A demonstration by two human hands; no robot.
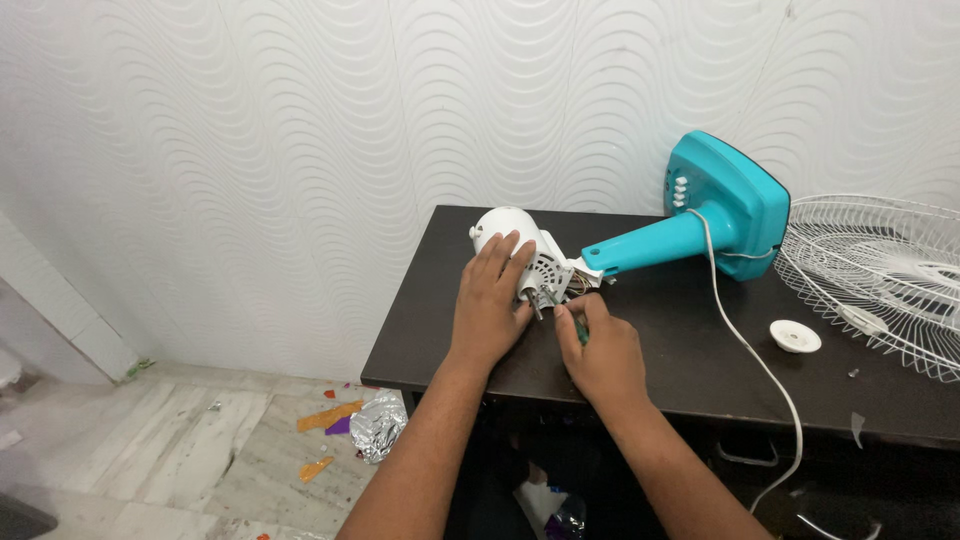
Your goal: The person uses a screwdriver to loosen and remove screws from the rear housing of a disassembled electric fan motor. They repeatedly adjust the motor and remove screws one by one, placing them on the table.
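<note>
A white fan motor housing (510,235) lies on its side on the dark table (680,345), joined to a turquoise stand neck and base (715,215). My left hand (490,305) rests flat over the motor's vented face, fingers spread along it. My right hand (600,350) is closed around a green-handled tool (579,328), whose tip points at the motor's shaft end (535,298). The tool's tip is mostly hidden by my fingers.
A white wire fan guard (880,280) lies at the table's right. A small white round cap (795,336) sits near it. A white power cord (750,350) runs from the base over the front edge. Foil and paper scraps (360,425) litter the floor at left.
</note>
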